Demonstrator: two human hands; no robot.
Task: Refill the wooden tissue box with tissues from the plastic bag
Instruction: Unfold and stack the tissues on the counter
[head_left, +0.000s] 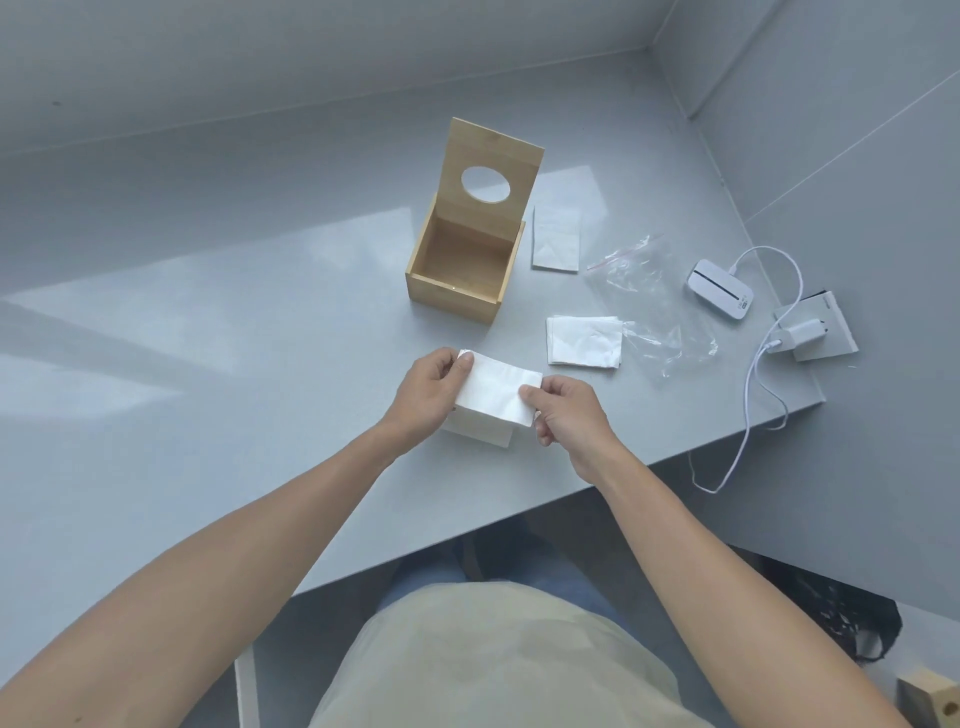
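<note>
We see a folded stack of tissues (493, 397) held just above the grey desk (208, 364), its long axis running from 10 o'clock to 4 o'clock. Our left hand (428, 392) pinches the 10 o'clock end with narrow fingers, thumb on top; our right hand (563, 413) pinches the 4 o'clock end likewise. The wooden tissue box (462, 265) sits at 12 o'clock from the hands, empty, its lid (491, 174) upright. Two more tissue piles (584, 340) (556, 239) lie at 1 o'clock, one partly inside the clear plastic bag (644, 306).
</note>
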